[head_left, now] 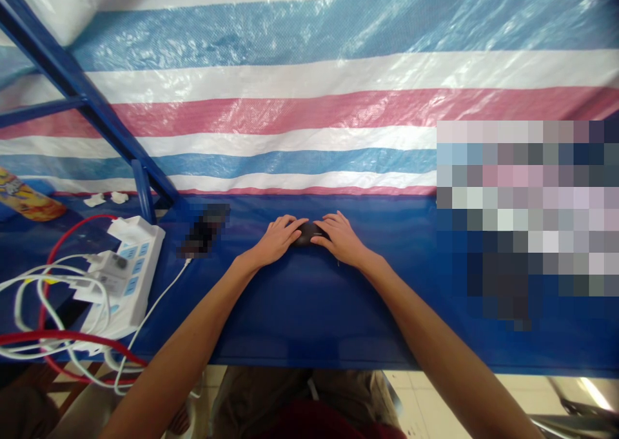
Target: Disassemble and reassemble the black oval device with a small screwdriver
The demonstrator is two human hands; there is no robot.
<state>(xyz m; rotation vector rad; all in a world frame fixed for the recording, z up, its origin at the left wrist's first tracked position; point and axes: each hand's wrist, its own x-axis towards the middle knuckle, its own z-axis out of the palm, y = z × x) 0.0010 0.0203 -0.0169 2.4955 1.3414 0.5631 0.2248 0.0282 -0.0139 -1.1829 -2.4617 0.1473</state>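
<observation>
On the blue tabletop (309,310) a small dark rounded object (308,234) lies between my two hands. My left hand (279,240) grips its left end, with the thumb along its near side. My right hand (342,238) holds the right end, thumb resting on the top and fingers curving round the far side. Parts of the object are hidden under the fingers of both hands.
A white power strip (145,258) with plugs, white cables and a red cable (53,252) is at the left. A blurred phone-like object (204,231) has a cable attached. Blue metal bars (101,113) rise at the left; striped sheeting (290,78) hangs behind. The right side is pixelated.
</observation>
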